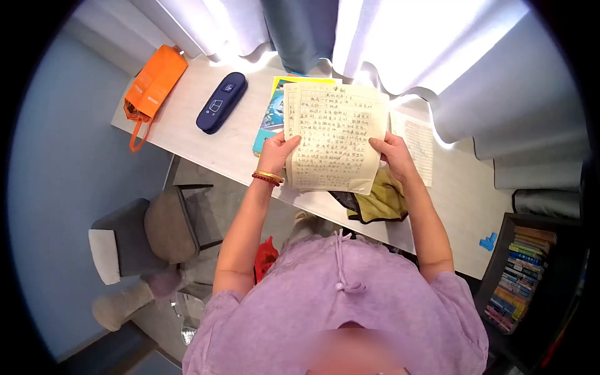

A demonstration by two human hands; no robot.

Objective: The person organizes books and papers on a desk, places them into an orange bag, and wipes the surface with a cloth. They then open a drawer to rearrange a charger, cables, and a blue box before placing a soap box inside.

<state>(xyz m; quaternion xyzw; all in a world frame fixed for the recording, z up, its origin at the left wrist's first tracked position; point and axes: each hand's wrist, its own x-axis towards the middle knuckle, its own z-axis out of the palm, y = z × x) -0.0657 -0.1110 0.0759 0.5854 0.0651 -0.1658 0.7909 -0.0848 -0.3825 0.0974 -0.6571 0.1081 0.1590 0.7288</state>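
Handwritten sheets of paper (334,137) are held up over the desk between my two hands. My left hand (279,154), with bracelets at the wrist, pinches the left edge, thumb on top. My right hand (392,153) grips the right edge in the same way. Behind the sheets lies a stack of colourful books (270,124), partly covered by them. Another written sheet (417,147) rests on the desk to the right. Below the held paper, a yellow-green cloth item (380,201) lies at the desk's front edge.
On the desk (181,134) are a dark blue case (222,103) and an orange bag (156,81). A blue object (487,242) lies near a shelf of books (522,275) at the right. A chair (169,225) stands lower left. Curtains hang behind the desk.
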